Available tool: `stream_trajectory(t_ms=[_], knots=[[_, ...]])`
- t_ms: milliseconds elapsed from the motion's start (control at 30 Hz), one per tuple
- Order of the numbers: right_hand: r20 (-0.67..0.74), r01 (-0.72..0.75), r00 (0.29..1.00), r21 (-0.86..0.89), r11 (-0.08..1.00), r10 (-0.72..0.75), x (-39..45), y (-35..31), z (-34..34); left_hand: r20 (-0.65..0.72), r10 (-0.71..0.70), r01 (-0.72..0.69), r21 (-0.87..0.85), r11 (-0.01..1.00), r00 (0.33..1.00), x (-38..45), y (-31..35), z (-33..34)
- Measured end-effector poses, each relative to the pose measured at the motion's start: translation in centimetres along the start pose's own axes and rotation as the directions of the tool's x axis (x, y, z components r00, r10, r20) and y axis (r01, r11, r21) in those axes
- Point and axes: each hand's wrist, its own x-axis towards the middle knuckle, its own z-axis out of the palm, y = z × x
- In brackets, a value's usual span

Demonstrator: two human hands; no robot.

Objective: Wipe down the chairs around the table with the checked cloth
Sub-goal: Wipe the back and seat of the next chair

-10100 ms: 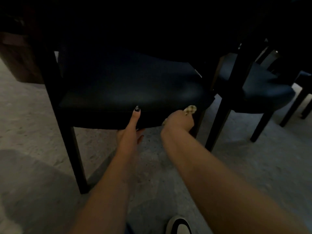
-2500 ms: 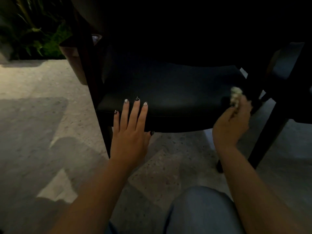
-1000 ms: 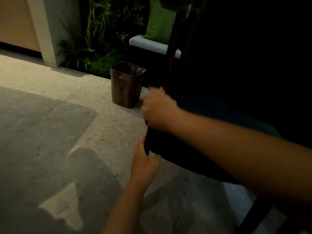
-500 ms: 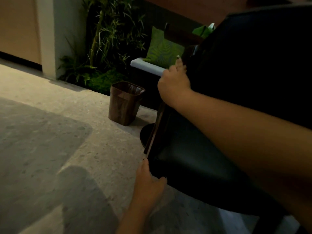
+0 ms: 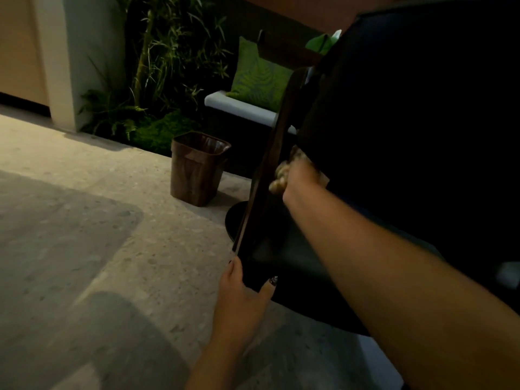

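A dark chair point(image 5: 394, 142) with a black padded seat and back fills the right half of the view. Its brown wooden side post point(image 5: 270, 164) slants up from lower left. My left hand point(image 5: 242, 294) grips the front corner of the seat, thumb on top. My right hand point(image 5: 298, 175) holds the bunched pale cloth point(image 5: 280, 175) against the inner side of the post, between post and backrest. Most of the cloth is hidden in my fist.
A brown wood-pattern waste bin point(image 5: 197, 167) stands on the speckled stone floor point(image 5: 84, 249) left of the chair. Behind it are green plants point(image 5: 157, 80), a white bench point(image 5: 239, 108) with a green fern cushion point(image 5: 259, 77), and a pale pillar point(image 5: 53, 57).
My right hand has slid down the chair's side post with the cloth, from near the top to mid-height. My left hand stays on the seat corner.
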Motion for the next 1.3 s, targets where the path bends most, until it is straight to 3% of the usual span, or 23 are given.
stream_trajectory(t_ms=[67,167,333,400,500,600,700,867,1000,1033,1067,1133,1167,1200,1233,1300], knots=[[0.084,-0.014,0.996,0.065,0.998,0.009,1.0,-1.2,1.0,0.005,-0.017,0.017,0.051,0.999,1.000,-0.1,0.0,-0.1],[0.054,-0.057,0.997,0.152,0.987,0.049,1.1,-0.6,2.3,0.011,-0.035,0.034,0.115,0.993,0.999,0.1,-0.5,-0.7],[0.123,-0.003,0.992,-0.227,0.974,0.032,-0.5,6.7,0.1,0.016,-0.001,-0.002,0.163,0.987,1.000,0.1,-0.9,-1.6],[0.126,0.036,0.992,-0.238,0.971,-0.006,-1.0,7.3,-0.2,0.015,0.001,-0.004,0.151,0.988,1.000,-0.1,-1.0,-1.7],[0.018,0.169,0.986,-0.087,0.982,-0.168,0.2,3.9,1.2,0.022,0.025,-0.029,0.178,0.984,0.999,0.2,-1.2,-1.8],[0.032,0.385,0.919,-0.296,0.874,-0.394,0.9,1.1,2.7,0.027,0.028,-0.033,0.206,0.978,0.999,0.3,-1.5,-2.0],[0.028,0.450,0.889,-0.228,0.863,-0.457,-0.4,2.3,2.3,0.052,0.017,-0.027,0.201,0.979,0.999,0.2,-1.5,-2.2],[0.171,0.440,0.897,-0.441,0.782,-0.408,-4.3,8.7,0.5,0.079,0.035,-0.047,0.155,0.987,0.996,0.6,-1.3,-3.0],[0.288,0.465,0.885,-0.517,0.719,-0.366,-6.5,10.6,-0.7,0.143,0.091,-0.116,0.178,0.977,0.985,0.1,-1.9,-3.0],[0.361,0.552,0.834,-0.533,0.641,-0.417,-7.0,10.6,-1.2,0.154,0.099,-0.129,0.196,0.972,0.983,0.1,-2.1,-3.0],[0.465,0.678,0.735,-0.540,0.499,-0.495,-7.3,10.5,-1.9,0.162,0.104,-0.138,0.212,0.967,0.981,0.2,-2.2,-3.0],[0.710,0.867,0.447,-0.493,0.069,-0.544,-7.1,10.5,-2.9,0.168,0.101,-0.140,0.241,0.960,0.981,0.3,-2.3,-2.9],[0.830,0.882,0.322,-0.438,-0.176,-0.456,-6.4,10.2,-3.2,0.171,0.096,-0.138,0.254,0.957,0.981,0.3,-2.3,-2.9],[0.920,0.844,0.273,-0.370,-0.389,-0.282,-5.5,9.7,-3.3,0.174,0.093,-0.139,0.272,0.952,0.980,0.2,-2.3,-2.7],[0.947,0.778,0.309,-0.304,-0.550,-0.087,-4.7,9.0,-3.1,0.179,0.092,-0.143,0.297,0.944,0.980,0.2,-2.2,-2.6],[0.913,0.674,0.392,-0.200,-0.711,0.115,-3.7,7.6,-1.9,0.189,0.082,-0.145,0.344,0.928,0.978,0.1,-2.2,-2.3]])
